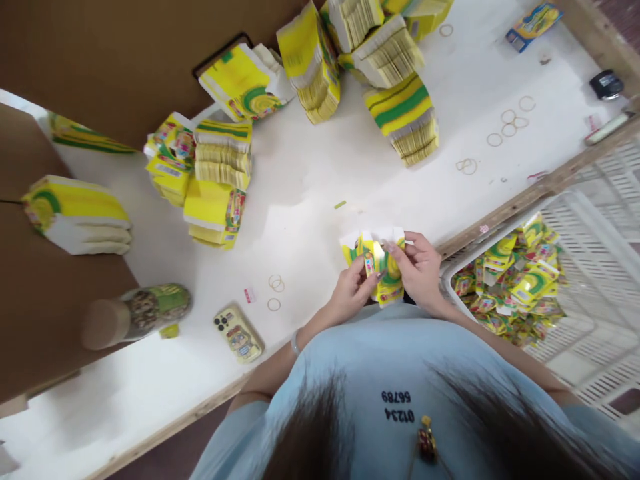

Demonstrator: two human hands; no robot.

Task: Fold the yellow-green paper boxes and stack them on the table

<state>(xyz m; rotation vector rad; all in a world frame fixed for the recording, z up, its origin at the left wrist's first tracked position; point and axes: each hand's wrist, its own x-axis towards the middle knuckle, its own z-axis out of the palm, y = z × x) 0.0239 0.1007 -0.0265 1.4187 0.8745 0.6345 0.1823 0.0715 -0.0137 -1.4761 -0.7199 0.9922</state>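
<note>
Both my hands hold one small yellow and green printed carton [381, 257] just above the near edge of the white table [310, 173]. My left hand [350, 290] pinches its lower left side, fingers closed, with a bracelet on the wrist. Over the carton's right side, the fingers of my right hand [424, 270] are curled. The carton's white flaps stick up at the top. My light blue shirt and hanging hair fill the bottom of the view.
Stacks of flat yellow cartons [223, 160] lie across the table, more at the back [403, 117] and far left [75, 213]. A white slatted crate [590, 220] at right holds several folded cartons [515, 280]. A phone [239, 333], a jar [140, 313] and rubber bands [510, 123] lie about.
</note>
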